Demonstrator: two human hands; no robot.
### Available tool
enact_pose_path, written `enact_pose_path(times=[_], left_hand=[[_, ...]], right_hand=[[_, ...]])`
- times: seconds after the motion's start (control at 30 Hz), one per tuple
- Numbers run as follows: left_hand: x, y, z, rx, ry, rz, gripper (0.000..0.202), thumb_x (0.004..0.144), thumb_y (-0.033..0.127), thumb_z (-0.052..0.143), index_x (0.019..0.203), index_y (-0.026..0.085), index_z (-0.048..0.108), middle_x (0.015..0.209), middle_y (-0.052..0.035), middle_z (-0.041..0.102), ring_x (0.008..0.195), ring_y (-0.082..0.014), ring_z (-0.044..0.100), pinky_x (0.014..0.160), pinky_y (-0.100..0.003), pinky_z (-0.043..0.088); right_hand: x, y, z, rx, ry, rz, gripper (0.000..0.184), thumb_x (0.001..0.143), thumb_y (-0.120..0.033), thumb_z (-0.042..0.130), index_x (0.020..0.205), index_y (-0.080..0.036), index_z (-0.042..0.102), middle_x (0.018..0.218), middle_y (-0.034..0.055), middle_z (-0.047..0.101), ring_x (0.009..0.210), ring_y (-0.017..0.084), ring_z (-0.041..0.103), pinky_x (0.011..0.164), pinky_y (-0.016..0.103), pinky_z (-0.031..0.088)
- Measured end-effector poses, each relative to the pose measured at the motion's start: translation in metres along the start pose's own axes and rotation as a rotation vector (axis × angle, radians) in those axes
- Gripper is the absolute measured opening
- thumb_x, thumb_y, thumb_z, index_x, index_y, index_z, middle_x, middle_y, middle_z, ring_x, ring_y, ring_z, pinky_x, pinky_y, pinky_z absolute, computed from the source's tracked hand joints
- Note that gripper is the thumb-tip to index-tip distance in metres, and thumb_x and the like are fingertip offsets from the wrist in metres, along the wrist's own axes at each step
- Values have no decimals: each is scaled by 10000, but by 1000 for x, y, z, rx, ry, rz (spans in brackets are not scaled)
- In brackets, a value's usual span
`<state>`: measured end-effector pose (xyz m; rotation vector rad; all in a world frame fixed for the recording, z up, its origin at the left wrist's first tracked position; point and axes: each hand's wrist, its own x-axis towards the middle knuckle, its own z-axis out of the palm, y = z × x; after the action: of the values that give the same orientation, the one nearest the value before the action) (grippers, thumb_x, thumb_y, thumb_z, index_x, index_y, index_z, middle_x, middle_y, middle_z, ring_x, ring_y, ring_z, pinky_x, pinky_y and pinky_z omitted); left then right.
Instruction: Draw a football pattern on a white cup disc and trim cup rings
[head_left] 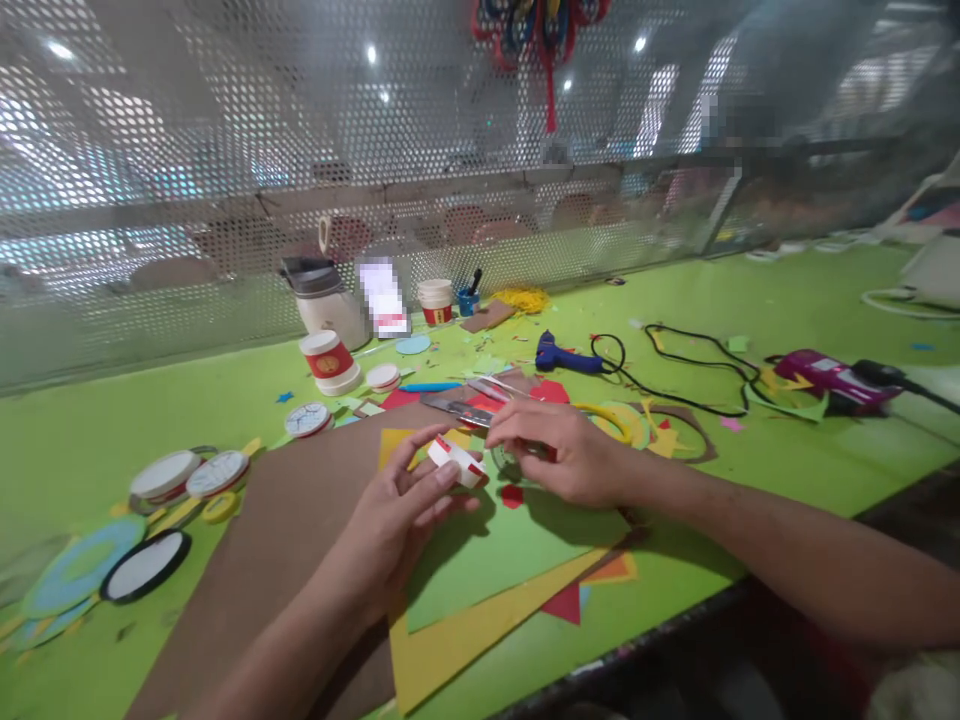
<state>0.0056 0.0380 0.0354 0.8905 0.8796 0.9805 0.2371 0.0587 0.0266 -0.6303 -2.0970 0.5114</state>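
A person's two bare hands work over a green bench (787, 275), close to its near edge; the left hand (394, 500) grasps a small white band (456, 462) with red marks, pinched between thumb and fingers above a green sheet (480, 575); the right hand (562, 450) is just beside it, fingers bent and tips close together; whether they grip anything cannot be told.

The green sheet lies on a yellow sheet (450, 655), with a red scrap (512, 497) on top of it; a brown board (277, 540) is partly underneath, stretching leftward; a knife (459, 410) and a blue pen (431, 387) lie just beyond the hands.

Left of the board, round lids (163, 474) and a black-rimmed disc (146, 568) lie near a blue paper ring (49, 590); toward the bench's far edge, along a mesh screen (225, 180), stand a jug (330, 312), a red-and-white cup (328, 362), stacked cups (435, 300) and a blue pot (468, 303); to the right lie a blue glue gun (566, 357) and, nearer the near edge, a purple tool (825, 378), each with a black cord.
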Motion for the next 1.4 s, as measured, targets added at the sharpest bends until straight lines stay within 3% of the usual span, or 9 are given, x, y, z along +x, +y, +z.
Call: enact_pose_path(times=[0.17, 0.27, 0.37, 0.5, 0.63, 0.9, 1.03, 1.2, 1.4], left_hand=[[5, -1, -2, 12, 44, -15, 327, 815, 346, 882, 992, 162, 677, 919, -80, 790, 830, -180, 736, 773, -271, 634], [6, -6, -1, 1, 39, -47, 220, 906, 333, 789, 928, 128, 712, 927, -95, 777, 809, -172, 732, 786, -272, 636], [4, -9, 4, -11, 34, -34, 179, 912, 315, 780, 918, 148, 717, 908, -79, 776, 794, -171, 729, 791, -281, 636], [-1, -6, 10, -6, -32, -13, 326, 921, 444, 742, 970, 122, 749, 910, -123, 787, 787, -207, 734, 740, -293, 631], [-3, -2, 7, 30, -54, 21, 493, 956, 589, 613, 996, 119, 757, 926, -156, 794, 786, -243, 727, 640, -318, 615], [1, 1, -1, 113, -7, 117, 261, 884, 352, 716, 1044, 146, 738, 1053, -129, 789, 971, -266, 724, 787, -335, 571], [-5, 2, 5, 134, -9, 135, 302, 804, 213, 749, 1105, 203, 730, 1162, -90, 771, 1037, -265, 717, 824, -337, 558], [-7, 2, 8, 214, -29, 154, 323, 772, 212, 758, 1094, 217, 769, 1104, -92, 788, 1030, -283, 720, 828, -346, 555], [0, 0, 2, 291, 10, 220, 257, 706, 309, 911, 922, 206, 816, 935, -81, 806, 908, -263, 722, 810, -321, 552]], right_hand=[[0, -1, 2, -2, 3, 165, 116, 908, -163, 662, 1014, -173, 709, 958, 70, 708, 757, 165, 620, 694, 308, 539], [0, -7, 14, 22, -11, 234, 233, 863, -348, 788, 996, -172, 711, 973, 77, 702, 834, 191, 630, 704, 306, 534], [-1, -11, 28, 51, 16, 322, 256, 861, -412, 789, 911, -180, 694, 868, 40, 671, 757, 170, 593, 691, 306, 509], [-1, -14, 32, 166, 50, 448, 274, 928, -443, 696, 914, -170, 697, 803, 30, 682, 667, 147, 589, 628, 287, 509], [3, -12, 22, 323, 3, 508, 416, 931, -537, 671, 1019, -136, 737, 795, 46, 722, 639, 142, 629, 611, 283, 545], [7, -6, 11, 387, -23, 517, 440, 912, -530, 712, 1068, -129, 803, 800, 48, 710, 651, 129, 564, 645, 296, 516], [7, -4, 10, 364, -16, 504, 433, 935, -500, 690, 1144, -133, 786, 851, 55, 723, 664, 132, 576, 658, 297, 530], [7, -2, 6, 247, -20, 414, 348, 991, -448, 625, 1132, -174, 787, 922, 65, 722, 724, 155, 591, 677, 307, 521], [5, -8, 0, 100, -28, 244, 240, 985, -329, 653, 1148, -186, 756, 980, 76, 704, 877, 204, 606, 796, 362, 517]])
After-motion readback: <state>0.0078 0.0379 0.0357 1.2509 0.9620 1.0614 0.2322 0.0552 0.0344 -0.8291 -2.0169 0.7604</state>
